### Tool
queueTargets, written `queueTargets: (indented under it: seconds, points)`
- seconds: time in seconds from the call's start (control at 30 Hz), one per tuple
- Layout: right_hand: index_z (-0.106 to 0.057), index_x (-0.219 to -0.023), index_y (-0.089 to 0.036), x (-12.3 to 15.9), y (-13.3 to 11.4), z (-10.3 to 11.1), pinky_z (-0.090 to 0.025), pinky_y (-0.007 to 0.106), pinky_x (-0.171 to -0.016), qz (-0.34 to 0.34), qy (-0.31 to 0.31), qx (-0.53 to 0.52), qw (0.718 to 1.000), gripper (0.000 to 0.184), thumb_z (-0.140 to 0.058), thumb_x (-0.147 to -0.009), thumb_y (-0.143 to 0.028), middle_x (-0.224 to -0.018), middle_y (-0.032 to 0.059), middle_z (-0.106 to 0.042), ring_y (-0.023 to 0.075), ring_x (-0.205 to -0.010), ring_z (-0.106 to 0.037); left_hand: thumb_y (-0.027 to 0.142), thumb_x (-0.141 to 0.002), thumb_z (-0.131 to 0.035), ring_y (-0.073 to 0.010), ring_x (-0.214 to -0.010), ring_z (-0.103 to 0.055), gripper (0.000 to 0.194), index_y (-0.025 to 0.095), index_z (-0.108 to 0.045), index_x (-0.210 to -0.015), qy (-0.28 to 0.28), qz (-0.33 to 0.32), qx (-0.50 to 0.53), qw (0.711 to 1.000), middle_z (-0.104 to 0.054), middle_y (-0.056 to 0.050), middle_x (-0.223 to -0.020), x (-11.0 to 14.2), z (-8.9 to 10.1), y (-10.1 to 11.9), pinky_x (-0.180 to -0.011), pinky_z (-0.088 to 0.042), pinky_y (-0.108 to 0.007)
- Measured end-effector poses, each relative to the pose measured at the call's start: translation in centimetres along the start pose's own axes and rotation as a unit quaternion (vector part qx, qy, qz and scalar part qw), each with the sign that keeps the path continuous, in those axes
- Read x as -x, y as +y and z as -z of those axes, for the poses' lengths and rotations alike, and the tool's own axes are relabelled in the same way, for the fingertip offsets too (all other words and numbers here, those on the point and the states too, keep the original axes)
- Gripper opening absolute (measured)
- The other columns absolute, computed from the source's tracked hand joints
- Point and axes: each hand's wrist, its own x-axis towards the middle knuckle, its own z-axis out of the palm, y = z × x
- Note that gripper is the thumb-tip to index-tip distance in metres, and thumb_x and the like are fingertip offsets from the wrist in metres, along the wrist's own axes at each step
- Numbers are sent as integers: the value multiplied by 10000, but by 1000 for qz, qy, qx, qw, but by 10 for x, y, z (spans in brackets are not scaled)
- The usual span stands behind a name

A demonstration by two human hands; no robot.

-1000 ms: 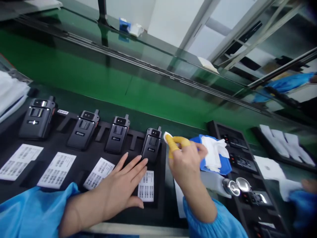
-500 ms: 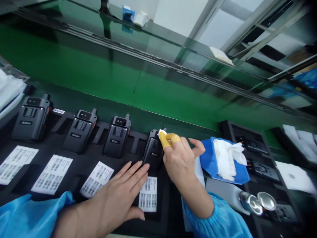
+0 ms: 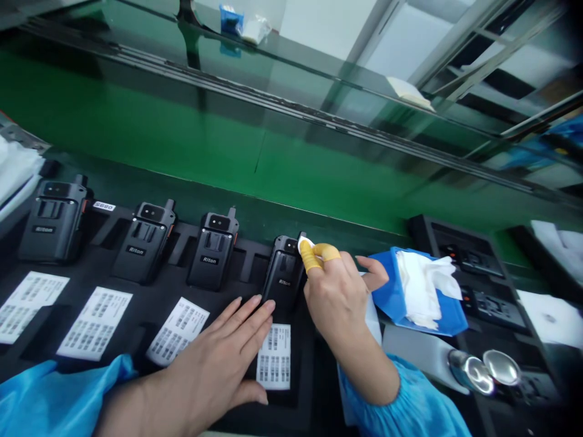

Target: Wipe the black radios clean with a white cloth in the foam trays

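Observation:
Several black handheld radios marked Riton stand in a row in a black foam tray (image 3: pixel 248 265). The rightmost radio (image 3: pixel 281 273) is between my hands. My right hand (image 3: pixel 337 297), with yellow finger cots on two fingers, pinches a small white wipe (image 3: pixel 306 241) at the upper right edge of that radio. My left hand (image 3: pixel 223 358) lies flat with its fingers stretched out, the fingertips at the radio's lower end. Beside the left thumb is a white barcode label sheet (image 3: pixel 274 358). Another label sheet (image 3: pixel 178 331) lies partly under the left hand.
At the right, a blue box (image 3: pixel 392 291) holds white wipes (image 3: pixel 421 288). Nearby are a metal canister (image 3: pixel 471 371) with its round lid (image 3: pixel 501 367) and a second black tray (image 3: pixel 421 233) with devices. A glass shelf (image 3: pixel 319 79) runs across the back.
My right hand has moved slightly to the right with the wipe, from the radio's camera area to its upper right edge. My left hand stays in place.

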Motion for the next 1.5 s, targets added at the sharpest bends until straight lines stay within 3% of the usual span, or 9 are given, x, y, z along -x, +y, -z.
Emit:
queueTargets:
  seconds: [0.17, 0.3, 0.5, 0.63, 0.77, 0.9, 1.13, 1.37, 1.5]
  points:
    - [-594, -634, -183, 1, -1, 2, -249, 367, -835, -21, 3, 4, 1000, 242, -473, -763, -19, -680, 19, -531, 158, -722, -423, 594, -716, -654, -308, -1319, -371, 795, 122, -461, -1327, -8, 9, 18, 1000, -353, -140, -1443, 0, -1, -1, -1076, -354, -435]
    - [-626, -686, -185, -11, -14, -1, -221, 392, -868, 14, 28, -25, 999, 241, -474, -771, -18, -817, 29, -608, 143, -732, -435, 615, -713, -641, -306, -1330, -354, 803, 140, -455, -1333, 1, 13, 25, 1000, -345, -136, -1451, 2, -5, -1, -1092, -331, -436]
    - [-599, -622, -188, -4, -5, -5, -226, 387, -872, 12, 12, -24, 1000, 273, -454, -754, 1, -704, 8, -565, 141, -718, -437, 588, -724, -649, -308, -1336, -346, 804, 123, -437, -1345, 5, 17, 31, 999, -330, -137, -1462, 3, -5, 0, -1096, -322, -449]
    - [-622, -699, -187, 4, 3, -2, -253, 366, -845, -18, 1, -8, 1000, 246, -459, -768, -16, -719, 8, -559, 140, -726, -433, 565, -754, -632, -299, -1344, -336, 765, 117, -436, -1343, 18, 10, 55, 998, -340, -148, -1459, 3, -5, 0, -1096, -324, -449]
    - [-631, -726, -214, -1, -7, -4, -208, 386, -898, 18, 36, -61, 997, 283, -452, -782, -2, -783, -8, -598, 132, -786, -462, 577, -752, -626, -303, -1345, -334, 762, 132, -440, -1342, 33, 14, 45, 998, -354, -142, -1455, 4, -10, -1, -1087, -336, -453]
    - [-625, -694, -223, 2, -6, -12, -177, 393, -922, 35, 12, -105, 994, 281, -463, -789, -14, -767, -23, -587, 133, -821, -469, 580, -718, -660, -312, -1327, -365, 792, 121, -453, -1328, 29, 6, 18, 999, -362, -140, -1450, 3, -8, -1, -1076, -353, -449]
    - [-612, -680, -205, 17, 21, -10, -239, 377, -865, -8, -9, -24, 1000, 270, -444, -791, -26, -762, 1, -572, 139, -781, -445, 569, -739, -648, -307, -1324, -372, 757, 137, -454, -1329, 28, 13, 33, 999, -363, -128, -1452, 3, -5, -1, -1078, -352, -440]
    - [-608, -651, -197, -7, -3, -3, -195, 396, -878, 11, 17, -28, 999, 258, -468, -775, -19, -824, 12, -609, 138, -762, -427, 566, -745, -643, -306, -1325, -374, 766, 113, -447, -1330, 63, -4, 1, 998, -358, -137, -1457, 6, -10, -2, -1075, -353, -442]
    - [-597, -627, -192, 2, 6, -6, -225, 393, -855, -14, -4, -4, 1000, 263, -453, -762, -18, -737, 18, -576, 152, -749, -430, 571, -767, -617, -299, -1328, -371, 726, 141, -453, -1328, 53, -1, 13, 998, -367, -124, -1456, 5, -5, -3, -1077, -350, -431]
